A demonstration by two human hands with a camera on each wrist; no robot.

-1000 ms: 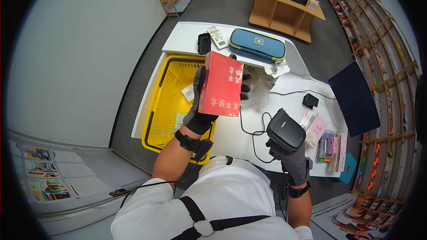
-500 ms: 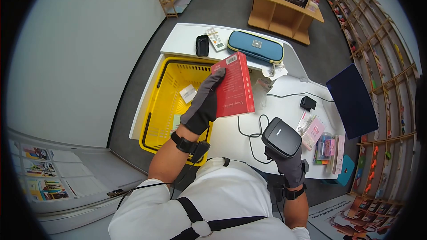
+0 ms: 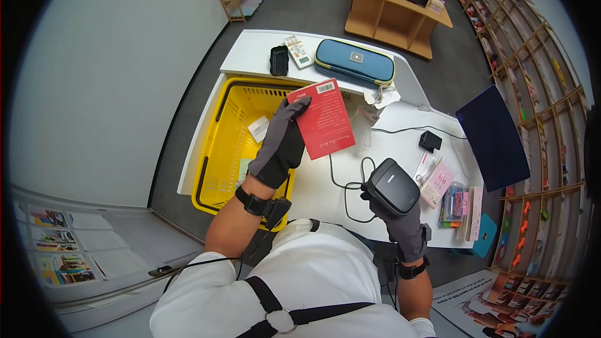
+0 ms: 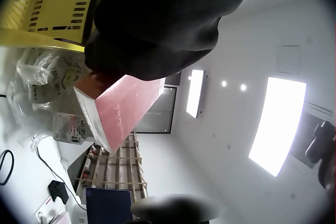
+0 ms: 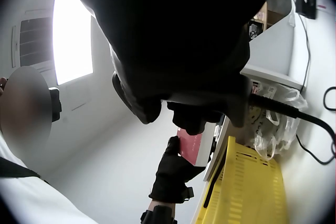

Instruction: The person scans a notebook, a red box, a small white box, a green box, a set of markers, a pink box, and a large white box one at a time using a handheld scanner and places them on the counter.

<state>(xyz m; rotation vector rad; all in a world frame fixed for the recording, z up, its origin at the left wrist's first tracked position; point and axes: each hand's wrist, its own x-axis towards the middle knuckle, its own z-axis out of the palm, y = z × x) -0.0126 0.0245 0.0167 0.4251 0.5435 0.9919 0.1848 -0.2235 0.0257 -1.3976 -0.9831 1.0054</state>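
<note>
In the head view my gloved left hand (image 3: 280,144) holds a red box (image 3: 327,122) over the right side of the yellow basket (image 3: 213,191). Its thumb lies on the face turned up, which carries a white barcode label (image 3: 326,88) near the far edge. The other fingers are hidden beneath. My right hand (image 3: 405,230), also gloved, grips a black handheld barcode scanner (image 3: 393,186) with a cable, above the white desk (image 3: 319,194). From the left wrist, the box (image 4: 128,109) shows a pale side edge under the dark glove.
Inside the basket lies a small white packet (image 3: 258,129). A blue pencil case (image 3: 354,62), a white remote (image 3: 298,51) and a black case (image 3: 279,61) sit on the raised ledge. Rightward are stationery packs (image 3: 460,209), a small black block (image 3: 430,141), a monitor (image 3: 493,138) and a plastic bag (image 3: 364,126).
My left hand has turned the red box over, from the face with large characters to the barcode face, then tilted it flatter. The scanner stays in my right hand, almost unmoved.
</note>
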